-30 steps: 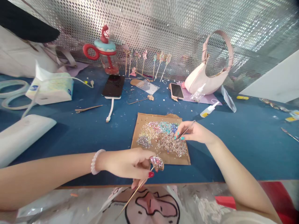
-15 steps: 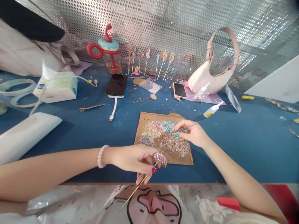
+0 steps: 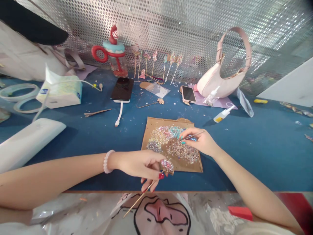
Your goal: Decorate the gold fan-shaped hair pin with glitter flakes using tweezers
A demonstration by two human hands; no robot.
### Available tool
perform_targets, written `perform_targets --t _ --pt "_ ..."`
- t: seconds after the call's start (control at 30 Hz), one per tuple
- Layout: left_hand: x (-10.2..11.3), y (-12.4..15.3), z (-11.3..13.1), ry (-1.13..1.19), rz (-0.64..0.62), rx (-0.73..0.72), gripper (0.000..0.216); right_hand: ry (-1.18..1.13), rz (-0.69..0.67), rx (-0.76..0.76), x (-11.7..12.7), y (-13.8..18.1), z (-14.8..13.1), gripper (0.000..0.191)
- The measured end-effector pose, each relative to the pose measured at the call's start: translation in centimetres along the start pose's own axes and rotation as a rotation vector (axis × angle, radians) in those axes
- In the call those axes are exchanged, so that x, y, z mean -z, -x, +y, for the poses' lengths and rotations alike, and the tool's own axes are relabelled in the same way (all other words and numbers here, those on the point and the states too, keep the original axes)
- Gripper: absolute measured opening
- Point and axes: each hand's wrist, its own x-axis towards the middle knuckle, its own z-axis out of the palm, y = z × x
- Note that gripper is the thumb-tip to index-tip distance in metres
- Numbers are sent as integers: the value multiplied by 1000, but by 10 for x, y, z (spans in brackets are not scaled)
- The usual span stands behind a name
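Observation:
My left hand (image 3: pixel 140 168) is closed round a thin stick topped by a fan-shaped hairpin head (image 3: pixel 167 166) covered in pink and clear gems. The stick (image 3: pixel 137 204) slants down toward my lap. In my right hand (image 3: pixel 199 142) a pair of metal tweezers (image 3: pixel 192 136) is pinched, with the tips low over the loose gems. These small rhinestones (image 3: pixel 182 151) lie in heaps of pink, yellow, blue and grey on a brown cardboard sheet (image 3: pixel 187 168). Whether the tweezers hold a gem is too small to tell.
Behind the cardboard lie two phones (image 3: pixel 122 88), a decorated hairpin (image 3: pixel 160 101) and a glue bottle (image 3: pixel 222 115). Several ornamented sticks (image 3: pixel 153 67) stand by the perforated metal panel. A red-handled cup (image 3: pixel 117 58), white handbag (image 3: pixel 215 78), tissue pack (image 3: pixel 61 93) and white device (image 3: pixel 31 140) surround the work area.
The tweezer tips in my right hand have shifted slightly left over the gems. My left hand keeps its hold, and the lower end of the stick has swung a little left and up.

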Motion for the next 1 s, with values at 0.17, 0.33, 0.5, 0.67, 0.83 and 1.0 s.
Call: perform_targets --t 0.17,0.33,0.5,0.67,0.83,1.0 --pt "1 1 0 7 -26 -4 7 54 51 5 -2 0 2 10" --pt "2 1 -1 38 -17 -36 16 112 87 4 -1 0 2 10" --pt "5 0 -6 134 20 -52 26 146 67 5 -2 -1 0 9" --pt "5 -1 -6 168 55 -74 30 170 39 7 -5 -3 -3 6" --pt "6 -1 -6 176 16 -65 35 185 16 7 -7 -3 -5 6" --pt "6 -1 -6 154 6 -33 31 200 9 7 -13 -3 -7 6"
